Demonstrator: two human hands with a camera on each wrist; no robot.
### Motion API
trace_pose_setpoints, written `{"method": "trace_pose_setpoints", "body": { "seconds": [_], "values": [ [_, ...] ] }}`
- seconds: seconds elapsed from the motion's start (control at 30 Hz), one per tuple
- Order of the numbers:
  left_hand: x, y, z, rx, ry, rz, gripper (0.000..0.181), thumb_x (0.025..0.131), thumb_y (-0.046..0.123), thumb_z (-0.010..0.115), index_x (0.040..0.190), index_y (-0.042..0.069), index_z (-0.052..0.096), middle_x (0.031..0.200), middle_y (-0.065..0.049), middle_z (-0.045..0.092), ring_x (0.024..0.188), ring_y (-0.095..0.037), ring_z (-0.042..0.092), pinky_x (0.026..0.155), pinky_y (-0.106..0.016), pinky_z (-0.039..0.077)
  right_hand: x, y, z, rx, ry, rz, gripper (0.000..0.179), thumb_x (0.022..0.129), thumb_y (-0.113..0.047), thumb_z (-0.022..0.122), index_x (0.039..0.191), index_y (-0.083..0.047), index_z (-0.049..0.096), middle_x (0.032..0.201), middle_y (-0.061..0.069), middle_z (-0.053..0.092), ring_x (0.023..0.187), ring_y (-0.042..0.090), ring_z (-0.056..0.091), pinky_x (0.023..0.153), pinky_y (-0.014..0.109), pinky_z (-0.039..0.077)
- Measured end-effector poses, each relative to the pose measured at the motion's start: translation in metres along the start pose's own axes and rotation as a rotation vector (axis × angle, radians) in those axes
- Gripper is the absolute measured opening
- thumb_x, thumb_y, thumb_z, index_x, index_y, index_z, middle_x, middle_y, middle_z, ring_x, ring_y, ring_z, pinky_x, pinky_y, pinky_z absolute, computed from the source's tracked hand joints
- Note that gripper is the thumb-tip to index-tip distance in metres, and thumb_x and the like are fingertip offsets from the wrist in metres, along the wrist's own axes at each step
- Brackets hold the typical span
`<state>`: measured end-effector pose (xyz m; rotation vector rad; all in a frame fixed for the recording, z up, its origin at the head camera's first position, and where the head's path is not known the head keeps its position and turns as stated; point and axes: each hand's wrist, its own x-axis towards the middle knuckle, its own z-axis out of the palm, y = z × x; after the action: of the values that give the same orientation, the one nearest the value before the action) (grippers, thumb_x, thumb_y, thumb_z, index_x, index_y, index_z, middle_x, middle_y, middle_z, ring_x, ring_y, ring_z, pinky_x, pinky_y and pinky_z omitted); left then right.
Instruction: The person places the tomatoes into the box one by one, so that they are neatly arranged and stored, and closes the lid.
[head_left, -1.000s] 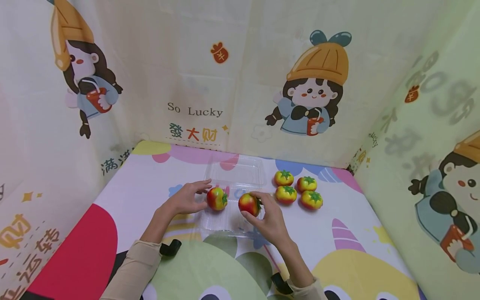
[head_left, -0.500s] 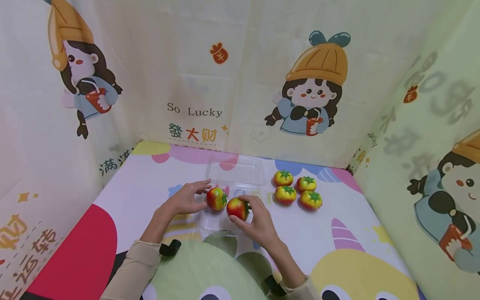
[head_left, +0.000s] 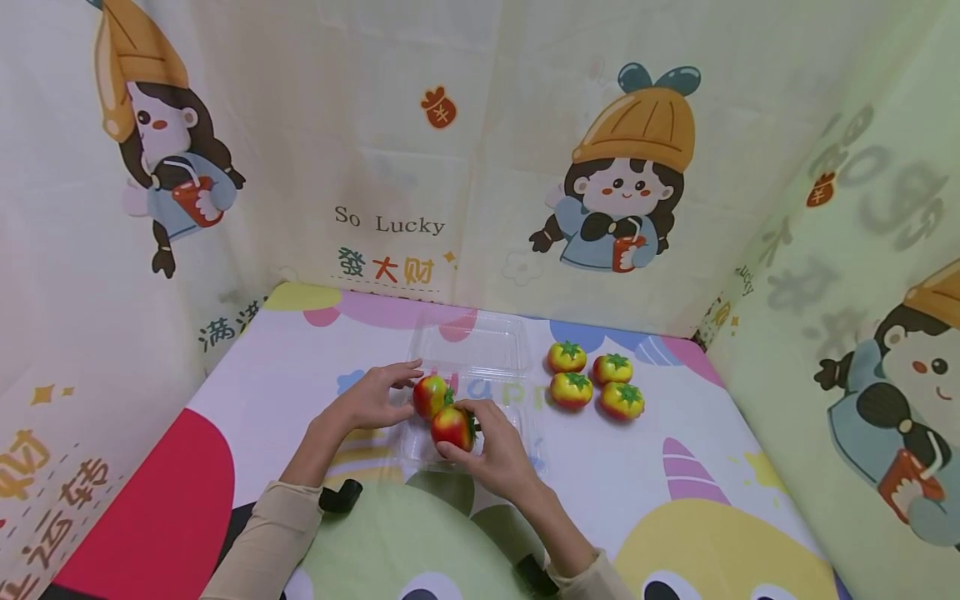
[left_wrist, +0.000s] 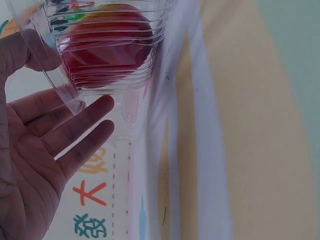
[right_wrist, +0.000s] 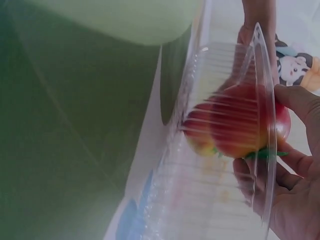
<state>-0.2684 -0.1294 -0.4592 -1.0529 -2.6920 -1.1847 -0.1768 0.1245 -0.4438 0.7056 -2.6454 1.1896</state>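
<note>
My right hand (head_left: 495, 446) pinches a red-and-yellow toy tomato (head_left: 452, 429) between thumb and fingers, over the near left part of a clear plastic clamshell box (head_left: 510, 458). A second toy tomato (head_left: 430, 395) sits in the left of the box, just behind the held one. Beside the box's left edge is my left hand (head_left: 372, 396), its fingers loosely extended. In the left wrist view, the thumb (left_wrist: 42, 50) lies at the clear rim, with the fingers outside the wall. Ribbed box wall (right_wrist: 215, 195) stands before the right hand's tomato (right_wrist: 240, 120) in the right wrist view.
The box's clear lid (head_left: 471, 343) lies open behind its base. Several more toy tomatoes (head_left: 572, 390) stand in a cluster to the right of the box. Patterned cloth (head_left: 390, 500) covers the table, and printed curtains (head_left: 495, 167) close in the back and sides.
My right hand has carried its toy tomato leftward and slightly nearer, up to the one in the box. The left hand has stayed in place beside the box.
</note>
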Motion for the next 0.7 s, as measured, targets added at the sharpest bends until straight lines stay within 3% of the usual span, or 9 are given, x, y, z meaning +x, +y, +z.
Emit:
{"method": "trace_pose_setpoints", "body": {
  "seconds": [0.7],
  "values": [
    [0.000,0.001,0.000,0.001,0.000,-0.001,0.056,0.086,0.011,0.069,0.139,-0.005,0.059,0.151,-0.025,0.050,0.112,-0.036,0.068,0.098,-0.056,0.054,0.006,-0.008,0.018,-0.023,-0.058,0.032,0.055,0.089,-0.036,0.079,0.133,-0.011,0.058,0.123,0.004,0.063,0.106,0.018,0.061,0.086,0.025,0.058]
  ]
}}
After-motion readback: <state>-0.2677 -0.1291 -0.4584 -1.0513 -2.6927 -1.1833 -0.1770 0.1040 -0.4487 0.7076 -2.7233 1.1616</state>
